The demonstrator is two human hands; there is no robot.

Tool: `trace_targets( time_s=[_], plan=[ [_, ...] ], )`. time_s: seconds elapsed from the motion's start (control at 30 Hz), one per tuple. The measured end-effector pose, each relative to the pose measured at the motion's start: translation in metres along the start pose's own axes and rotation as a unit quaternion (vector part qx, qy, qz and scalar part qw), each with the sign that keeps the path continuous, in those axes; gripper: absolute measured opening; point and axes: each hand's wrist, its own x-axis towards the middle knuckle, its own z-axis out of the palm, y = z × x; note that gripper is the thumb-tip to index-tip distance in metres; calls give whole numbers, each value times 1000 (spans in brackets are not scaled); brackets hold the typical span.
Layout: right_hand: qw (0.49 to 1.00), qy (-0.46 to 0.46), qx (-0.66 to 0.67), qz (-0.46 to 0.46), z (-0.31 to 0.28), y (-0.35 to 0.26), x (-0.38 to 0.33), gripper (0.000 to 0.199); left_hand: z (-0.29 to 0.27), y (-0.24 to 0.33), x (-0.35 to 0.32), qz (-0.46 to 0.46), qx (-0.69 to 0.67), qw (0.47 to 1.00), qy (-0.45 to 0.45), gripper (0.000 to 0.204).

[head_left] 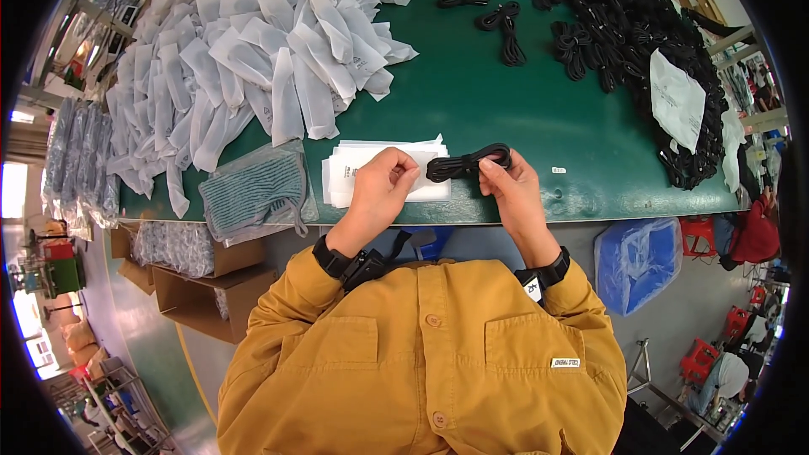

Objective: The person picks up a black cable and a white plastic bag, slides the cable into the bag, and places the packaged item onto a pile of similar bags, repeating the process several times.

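Observation:
My right hand (512, 190) grips one end of a bundled black cable (465, 163) between thumb and fingers. The cable is looped and tied, and it lies level above the right side of a stack of flat white translucent bags (343, 179). Over the same stack, my left hand (384, 188) is closed in a pinch close to the cable's left end. Whatever sits between its fingertips is hidden. The stack rests near the front edge of the green table (556, 118).
A large heap of filled white bags (244, 42) covers the far left. Black cables (607, 25) pile up at the far right, with a white bag (677, 99) on them. A bagged striped glove (255, 191) lies left. A lined blue bin (638, 261) and cardboard boxes (198, 299) stand below.

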Motion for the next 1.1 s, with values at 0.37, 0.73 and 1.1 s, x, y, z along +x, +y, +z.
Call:
trace_targets(
  time_s=[0.37, 0.73, 1.1],
  plan=[
    [965, 39, 237, 107, 21, -12, -18, 25, 0, 14, -2, 200, 81, 976, 11, 7],
    [957, -54, 236, 160, 8, -7, -20, 31, -3, 15, -1, 171, 64, 982, 44, 11],
    [972, -38, 111, 206, 18, -2, -30, 29, -6, 20, -2, 325, 206, 921, 56, 10]
  ],
)
